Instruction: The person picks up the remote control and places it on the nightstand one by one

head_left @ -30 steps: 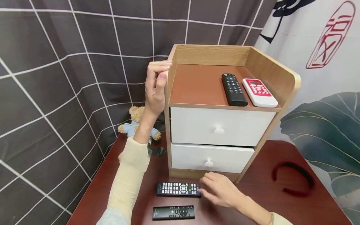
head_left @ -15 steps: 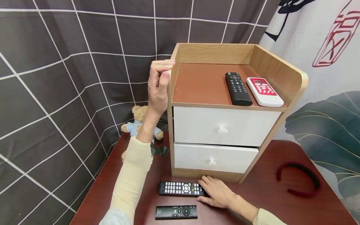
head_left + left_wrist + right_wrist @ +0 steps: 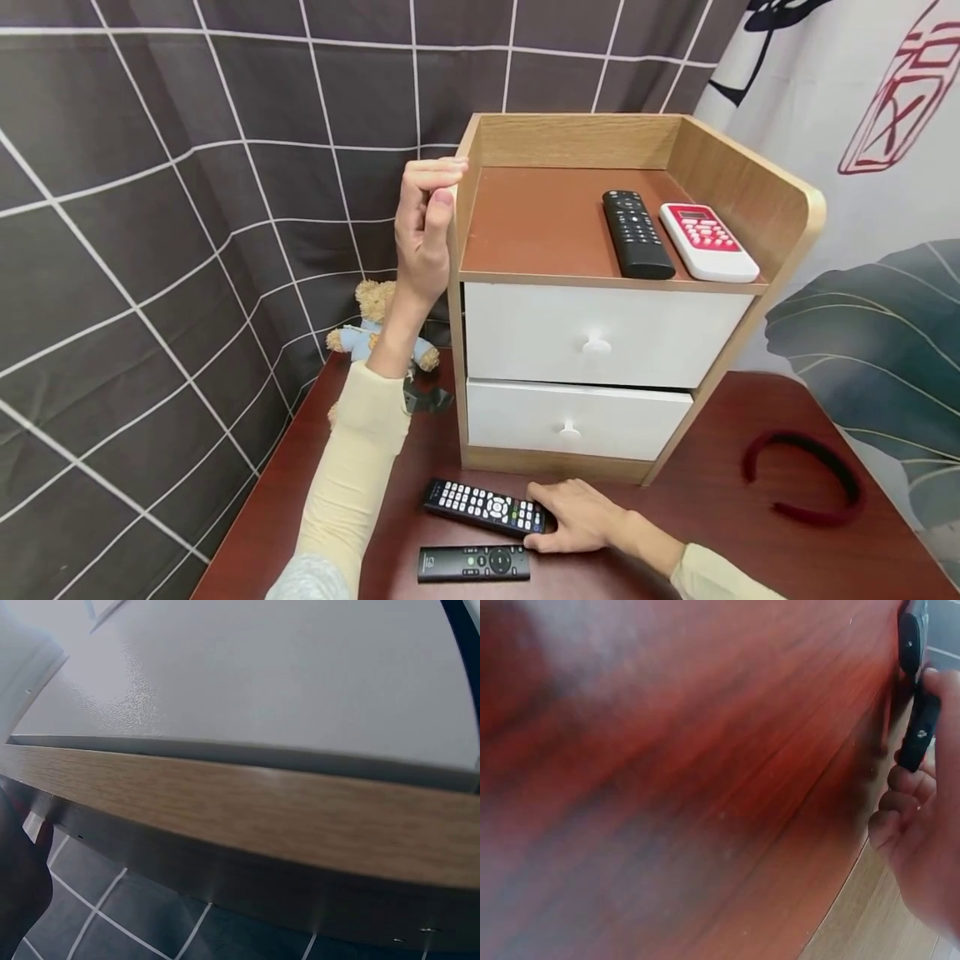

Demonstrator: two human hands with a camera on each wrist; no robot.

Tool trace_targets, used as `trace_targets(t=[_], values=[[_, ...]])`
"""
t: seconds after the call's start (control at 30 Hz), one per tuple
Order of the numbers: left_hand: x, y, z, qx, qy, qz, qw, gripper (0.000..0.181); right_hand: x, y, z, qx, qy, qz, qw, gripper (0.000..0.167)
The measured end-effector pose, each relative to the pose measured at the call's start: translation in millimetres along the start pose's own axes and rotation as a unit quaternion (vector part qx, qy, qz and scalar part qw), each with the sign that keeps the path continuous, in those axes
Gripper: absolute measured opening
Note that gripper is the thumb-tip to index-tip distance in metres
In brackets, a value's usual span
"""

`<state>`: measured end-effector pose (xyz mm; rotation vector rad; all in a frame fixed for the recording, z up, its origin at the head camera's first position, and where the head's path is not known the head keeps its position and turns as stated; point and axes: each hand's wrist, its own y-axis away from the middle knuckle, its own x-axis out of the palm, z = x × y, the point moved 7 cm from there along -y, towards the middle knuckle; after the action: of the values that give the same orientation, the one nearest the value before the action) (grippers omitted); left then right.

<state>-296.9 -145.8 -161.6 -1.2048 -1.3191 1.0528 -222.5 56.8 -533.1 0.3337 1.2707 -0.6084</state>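
My left hand (image 3: 424, 229) holds the upper left side panel of a small wooden drawer cabinet (image 3: 555, 462), its fingers bent over the panel's edge. In the left wrist view, part of that hand (image 3: 22, 881) shows dark beside the cabinet's wood edge (image 3: 225, 799). At the cabinet's foot, my right hand (image 3: 577, 518) pinches the right end of a black remote control (image 3: 480, 504) with white buttons. This remote lies slightly slanted on the table. A second black remote (image 3: 472, 564) lies just in front of it. The right wrist view shows my right hand (image 3: 922, 817) gripping the remote's end (image 3: 921, 727).
On the cabinet top lie a black remote (image 3: 637, 236) and a white-and-red remote (image 3: 708, 242). Two white drawers with knobs face me; the lower drawer (image 3: 525, 417) sits slightly out. A teddy bear (image 3: 363, 333) is behind my left arm. A dark red headband (image 3: 813, 467) lies right.
My right hand has closed its thumb and fingers on the white-buttoned remote. The remote has turned, its right end now nearer me. My left hand stays on the cabinet.
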Motion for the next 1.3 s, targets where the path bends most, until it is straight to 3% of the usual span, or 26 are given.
trace_targets(t=[0.17, 0.27, 0.37, 0.47, 0.53, 0.6, 0.67, 0.73, 0.87, 1.03, 1.1, 1.2, 1.3], values=[[2.2, -1.4, 0.9, 0.002, 0.011, -0.001, 0.9999, 0.029, -6.0, 7.0, 5.9, 0.018, -0.102, -0.011, 0.9946, 0.032], [2.9, -2.2, 1.0, 0.003, 0.016, -0.002, 0.9999, 0.028, -9.1, 10.3, 9.5, 0.016, -0.201, 0.001, 0.9794, 0.024], [4.3, -2.7, 1.2, 0.003, 0.019, -0.001, 0.9998, 0.028, -9.9, 14.5, 11.6, 0.033, -0.327, 0.035, 0.9439, 0.019], [7.3, -3.3, 1.9, 0.002, 0.021, 0.004, 0.9998, 0.029, -11.7, 19.4, 13.9, 0.069, -0.432, 0.068, 0.8964, 0.021], [9.5, -3.6, 2.4, 0.002, 0.021, 0.008, 0.9997, 0.029, -14.7, 22.0, 17.6, 0.085, -0.485, 0.084, 0.8661, 0.025], [11.5, -3.7, 2.9, 0.002, 0.022, 0.009, 0.9997, 0.029, -19.8, 24.3, 22.3, 0.093, -0.523, 0.095, 0.842, 0.029], [13.0, -3.5, 3.3, 0.003, 0.024, 0.01, 0.9997, 0.029, -26.9, 26.7, 27.7, 0.089, -0.55, 0.102, 0.8243, 0.031], [14.2, -3.2, 3.5, 0.003, 0.024, 0.01, 0.9997, 0.028, -35.0, 29.3, 32.7, 0.081, -0.564, 0.103, 0.8151, 0.032], [16.2, -2.4, 3.9, 0.002, 0.024, 0.011, 0.9996, 0.028, -53.5, 35.1, 42.3, 0.051, -0.582, 0.092, 0.8062, 0.03], [18.5, -2.1, 4.2, 0.001, 0.029, 0.014, 0.9995, 0.028, -79.4, 45.2, 52.6, 0.03, -0.619, 0.088, 0.78, 0.031], [16.0, -1.2, 3.6, 0.002, 0.024, 0.008, 0.9997, 0.027, -92.7, 49.2, 54.9, 0.033, -0.627, 0.088, 0.7736, 0.033], [7.7, 0.3, 1.5, 0.0, 0.009, -0.009, 0.9999, 0.027, -114.5, 54.4, 57.1, 0.05, -0.627, 0.086, 0.773, 0.035], [0.4, 2.1, -1.0, -0.004, -0.004, -0.022, 0.9997, 0.027, -138.9, 58.8, 63.8, 0.04, -0.631, 0.077, 0.7709, 0.033]])
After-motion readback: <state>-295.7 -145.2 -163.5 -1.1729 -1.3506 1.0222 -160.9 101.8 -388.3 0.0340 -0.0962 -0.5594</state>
